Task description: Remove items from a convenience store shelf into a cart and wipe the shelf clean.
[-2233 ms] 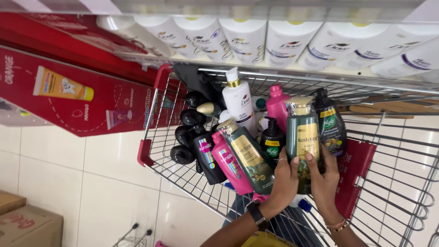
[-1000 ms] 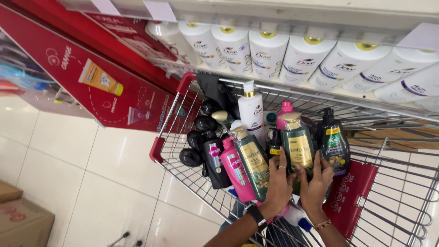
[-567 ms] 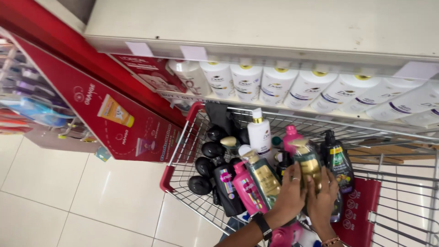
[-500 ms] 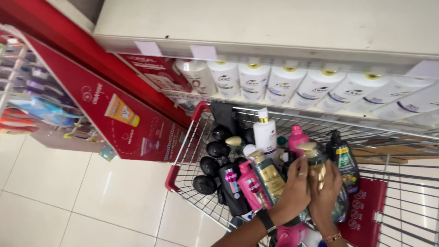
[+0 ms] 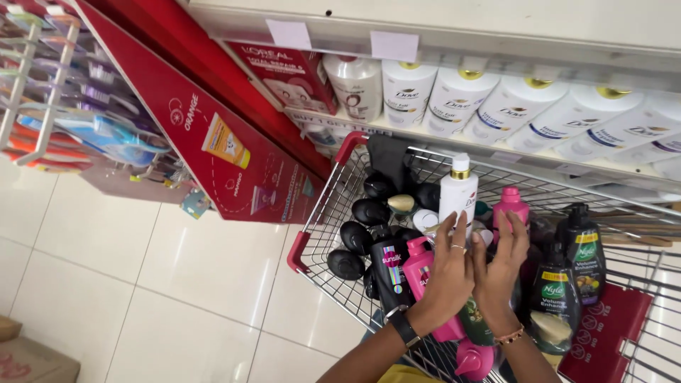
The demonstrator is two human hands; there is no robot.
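left hand [image 5: 448, 273] flat, fingers spread, gripping nothing | right hand [image 5: 501, 269] likewise released | both over bottles, frame centre-right, in cart [image 5: 317, 228] | white pump bottle [image 5: 457, 193] just above | tip: steady uprights, press gently

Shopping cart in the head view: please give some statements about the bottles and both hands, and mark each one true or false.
1. Both hands are over the bottles inside the wire cart. True.
2. The left hand has a dark watch at its wrist. True.
3. The white pump bottle lies on the floor tiles. False: it stands upright in the cart.
4. The right hand grips the cart's red handle. False: it is among the bottles, near the pink bottle.
5. White bottles line the shelf above. True.
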